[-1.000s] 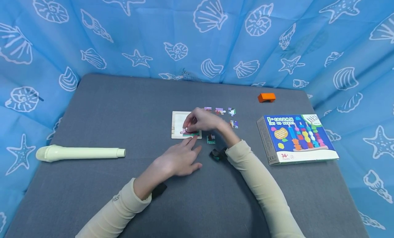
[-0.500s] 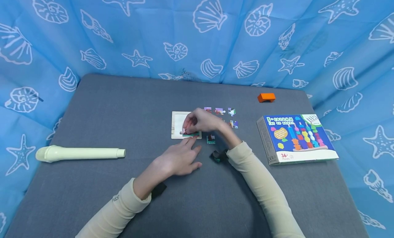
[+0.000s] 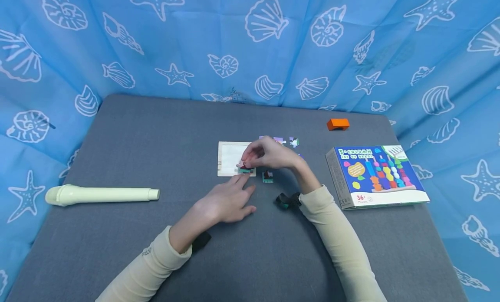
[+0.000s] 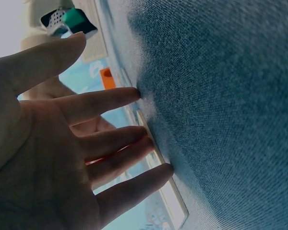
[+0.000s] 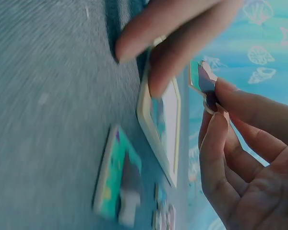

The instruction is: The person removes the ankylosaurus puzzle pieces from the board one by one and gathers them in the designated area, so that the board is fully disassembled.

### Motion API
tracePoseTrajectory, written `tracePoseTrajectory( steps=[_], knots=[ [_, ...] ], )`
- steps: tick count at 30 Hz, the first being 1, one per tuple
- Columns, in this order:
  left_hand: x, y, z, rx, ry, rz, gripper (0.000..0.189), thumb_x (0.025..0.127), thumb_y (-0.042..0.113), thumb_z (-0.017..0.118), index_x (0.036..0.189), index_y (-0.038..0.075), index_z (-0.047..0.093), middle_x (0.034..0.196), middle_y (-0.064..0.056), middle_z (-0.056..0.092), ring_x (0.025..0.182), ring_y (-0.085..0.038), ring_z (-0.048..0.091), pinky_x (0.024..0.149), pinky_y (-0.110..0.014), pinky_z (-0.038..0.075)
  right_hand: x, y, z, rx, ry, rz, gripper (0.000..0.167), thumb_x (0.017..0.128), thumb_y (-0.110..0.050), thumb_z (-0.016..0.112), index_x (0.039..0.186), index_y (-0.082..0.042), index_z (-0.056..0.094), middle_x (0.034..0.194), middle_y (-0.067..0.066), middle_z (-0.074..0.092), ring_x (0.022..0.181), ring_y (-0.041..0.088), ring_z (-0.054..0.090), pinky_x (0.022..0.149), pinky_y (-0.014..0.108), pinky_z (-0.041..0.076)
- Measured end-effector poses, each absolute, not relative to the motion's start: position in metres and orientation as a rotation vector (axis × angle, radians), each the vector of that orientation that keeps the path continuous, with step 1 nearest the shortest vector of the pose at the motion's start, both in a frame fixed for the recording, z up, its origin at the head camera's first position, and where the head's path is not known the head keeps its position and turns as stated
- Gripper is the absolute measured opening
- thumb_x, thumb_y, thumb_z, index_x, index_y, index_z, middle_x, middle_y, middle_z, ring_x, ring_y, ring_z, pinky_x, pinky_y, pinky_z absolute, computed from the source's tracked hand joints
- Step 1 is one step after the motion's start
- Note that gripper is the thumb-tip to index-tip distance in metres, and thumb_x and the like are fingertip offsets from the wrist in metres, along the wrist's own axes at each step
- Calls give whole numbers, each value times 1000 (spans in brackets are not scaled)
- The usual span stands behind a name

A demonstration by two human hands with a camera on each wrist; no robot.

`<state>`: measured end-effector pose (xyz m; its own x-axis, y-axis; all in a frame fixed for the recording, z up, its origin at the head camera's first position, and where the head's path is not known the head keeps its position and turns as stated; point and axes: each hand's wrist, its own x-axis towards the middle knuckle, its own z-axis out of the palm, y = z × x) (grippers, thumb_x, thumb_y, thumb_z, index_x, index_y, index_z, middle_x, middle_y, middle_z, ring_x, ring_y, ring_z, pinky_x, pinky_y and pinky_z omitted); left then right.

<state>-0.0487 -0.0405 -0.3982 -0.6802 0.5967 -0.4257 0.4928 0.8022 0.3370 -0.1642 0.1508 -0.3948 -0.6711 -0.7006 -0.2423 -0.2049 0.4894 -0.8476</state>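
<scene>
My right hand [image 3: 271, 153] pinches a jigsaw puzzle piece [image 5: 206, 86] between thumb and fingertips, held up over the right part of a small pale puzzle tray [image 3: 220, 159]. The piece is green, brown and pink. In the right wrist view, a teal patch shows inside the tray near its close corner. My left hand [image 3: 226, 203] lies with fingers spread and mostly straight, its fingertips at the tray's near edge. Just right of the tray a green-and-brown puzzle piece [image 3: 267, 176] lies on the table.
Several puzzle pieces [image 3: 294, 142] lie behind my right hand, partly hidden by it. A blue bead-set box [image 3: 379, 174] is at the right, with an orange block [image 3: 338, 124] behind it. At the left lies a pale green toy microphone [image 3: 103, 194]. A blue shell-print curtain [image 3: 242, 41] hangs behind the table.
My right hand has moved to the right and up from the tray floor, taking the puzzle piece along. My left hand stays almost in place.
</scene>
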Motion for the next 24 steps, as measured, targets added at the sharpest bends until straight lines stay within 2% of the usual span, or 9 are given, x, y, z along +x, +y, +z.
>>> tracePoseTrajectory(
  steps=[11,24],
  knots=[
    [-46,-38,-388,771,2455,231,68,111,53,56,166,13,46,184,-13,18,170,-32,23,130,-53,41,-150,203,-389,-649,2223,-1133,17,98,-1,77,114,0,78,107,17,79,91,19,72,85,24,62],
    [-45,-36,-387,762,2458,224,69,111,53,57,166,13,46,183,-14,19,170,-32,24,130,-54,41,-141,241,-393,-535,2299,-1082,15,98,0,77,112,2,79,106,19,81,84,15,69,76,21,58]
  ],
)
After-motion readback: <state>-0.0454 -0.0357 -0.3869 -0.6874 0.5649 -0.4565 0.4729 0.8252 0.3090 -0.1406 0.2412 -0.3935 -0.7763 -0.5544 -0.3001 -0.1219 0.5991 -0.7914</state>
